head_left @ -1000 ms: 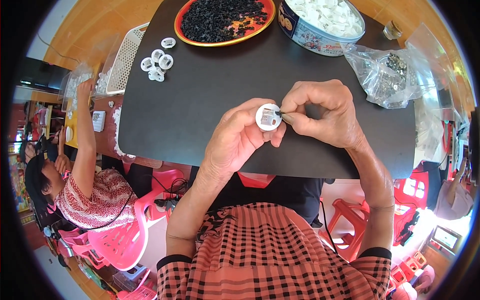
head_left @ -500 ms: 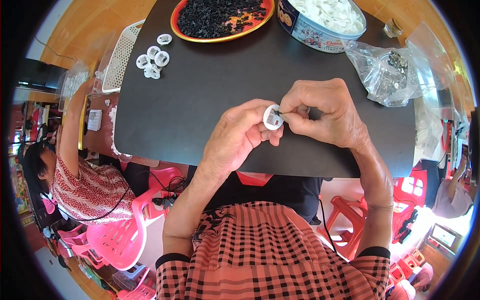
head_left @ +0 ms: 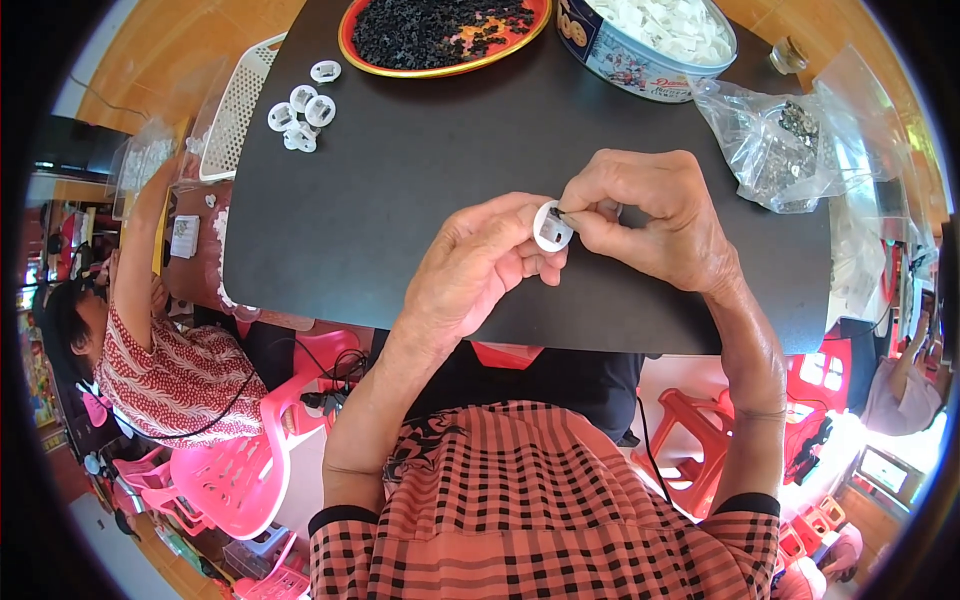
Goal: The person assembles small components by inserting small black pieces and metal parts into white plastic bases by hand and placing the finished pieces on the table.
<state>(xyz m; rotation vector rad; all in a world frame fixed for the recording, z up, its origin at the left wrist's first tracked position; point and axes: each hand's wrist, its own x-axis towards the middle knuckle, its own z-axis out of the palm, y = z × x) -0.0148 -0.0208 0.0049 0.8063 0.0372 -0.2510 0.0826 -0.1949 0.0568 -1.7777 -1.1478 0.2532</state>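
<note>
Between the fingers of my left hand point(head_left: 475, 255) is a round white plastic piece point(head_left: 552, 228), tilted so its face with a recessed slot shows. My right hand point(head_left: 650, 220) is closed in a pinch at the upper right edge of that piece. A small dark part sits under the right thumb and index fingertips; it looks like one of the black pieces but is too small to name surely. Both hands are held over the dark table point(head_left: 400, 200), near its front edge. Several similar round white pieces point(head_left: 303, 110) lie at the left of the table.
A red tray point(head_left: 440, 70) of small black parts and a round blue tin point(head_left: 640, 75) of white parts stand at the far side. At right lies a clear bag point(head_left: 770, 150) of metal bits. Left are a white basket point(head_left: 240, 110) and a seated person point(head_left: 180, 370).
The round white piece has turned slightly and shifted a little right in my left hand. My right fingertips stay at its edge. The view has tilted slightly.
</note>
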